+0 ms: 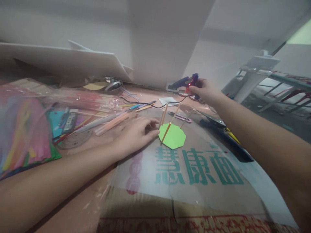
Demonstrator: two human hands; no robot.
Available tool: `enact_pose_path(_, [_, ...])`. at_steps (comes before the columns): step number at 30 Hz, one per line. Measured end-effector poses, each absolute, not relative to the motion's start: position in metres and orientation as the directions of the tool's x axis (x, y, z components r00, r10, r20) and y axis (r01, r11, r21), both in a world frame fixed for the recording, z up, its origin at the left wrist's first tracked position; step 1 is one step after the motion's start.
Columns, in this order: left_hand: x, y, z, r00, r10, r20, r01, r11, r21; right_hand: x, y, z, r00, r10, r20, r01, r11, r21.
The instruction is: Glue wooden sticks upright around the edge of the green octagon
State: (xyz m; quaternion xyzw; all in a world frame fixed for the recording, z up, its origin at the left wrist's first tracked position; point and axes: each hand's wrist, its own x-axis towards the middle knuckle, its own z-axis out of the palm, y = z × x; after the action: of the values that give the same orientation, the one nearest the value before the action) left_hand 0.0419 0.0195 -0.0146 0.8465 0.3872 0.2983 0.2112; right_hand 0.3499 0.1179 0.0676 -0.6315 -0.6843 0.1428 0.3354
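A green many-sided piece (175, 137) lies on a white sheet with large teal characters, and several thin wooden sticks (166, 132) stand up along its edge. My left hand (137, 134) is at the left edge of the piece, thumb and fingers curved around a stick there. Farther back on the right, my right hand (202, 89) grips a dark blue glue gun (184, 83) with a small red light glowing on it. A black cord (157, 106) runs left from near the glue gun.
Pliers with dark handles (225, 140) and a pink cutter (183, 118) lie right of the piece. Pens (143, 105), an eraser (69, 122) and bags of colourful strips (26, 129) lie left. White boards (97, 61) lean at the back.
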Motion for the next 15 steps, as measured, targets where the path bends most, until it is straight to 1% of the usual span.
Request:
enact_pose_path(3, [0.046,0.023,-0.014,0.566,0.754,0.332,0.518,-0.639,0.569,0.352,0.103,0.081,0.133,0.914,0.384,0.650,0.212,-0.730])
enact_pose_path(5, [0.047,0.024,-0.013,0.579,0.745,0.331,0.523,-0.651,0.550,0.355,0.092,0.086,0.228,0.867,0.442,0.581,0.243,-0.777])
enact_pose_path(7, [0.048,0.024,-0.011,0.581,0.746,0.325,0.539,-0.653,0.532,0.358,0.080,0.088,0.288,0.831,0.476,0.519,0.283,-0.807])
enact_pose_path(10, [0.046,0.024,-0.008,0.571,0.748,0.339,0.559,-0.657,0.506,0.361,0.056,0.085,0.256,0.841,0.476,0.447,0.334,-0.830])
enact_pose_path(15, [0.031,0.030,-0.005,0.557,0.750,0.357,0.589,-0.660,0.466,0.358,0.015,0.071,0.159,0.883,0.441,0.418,0.345,-0.840])
